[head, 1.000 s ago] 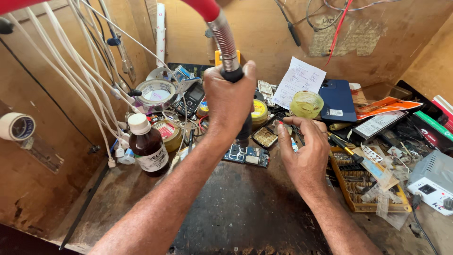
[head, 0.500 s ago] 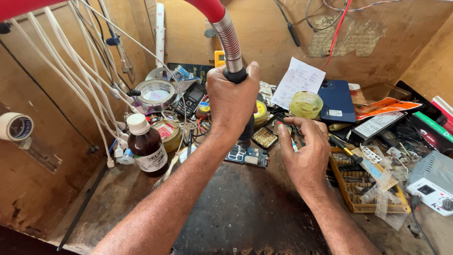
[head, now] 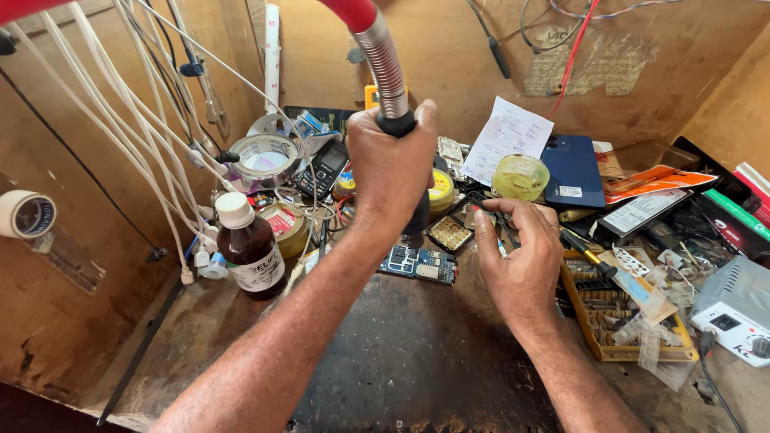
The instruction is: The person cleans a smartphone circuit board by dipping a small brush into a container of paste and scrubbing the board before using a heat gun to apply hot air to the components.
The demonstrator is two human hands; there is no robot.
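Observation:
My left hand (head: 391,170) is wrapped around the black handle of a hot air tool (head: 388,88) with a ribbed metal hose and red sleeve, its nozzle pointing down at the bench. Below the nozzle lie a blue circuit board (head: 419,264) and a small square chip tray (head: 449,233). My right hand (head: 521,258) rests just right of them with fingers curled around a thin tool (head: 496,237), its tip near the chip tray.
A brown bottle with a white cap (head: 250,246) stands at left beside tape rolls (head: 265,157) and white cables (head: 120,120). A yellow jar (head: 520,176), blue phone (head: 573,170), paper note (head: 507,138), yellow parts tray (head: 613,313) and white power unit (head: 734,309) crowd the right.
My left hand has slid slightly up the hot air tool handle and the tool has shifted a little. My right hand stays in about the same place.

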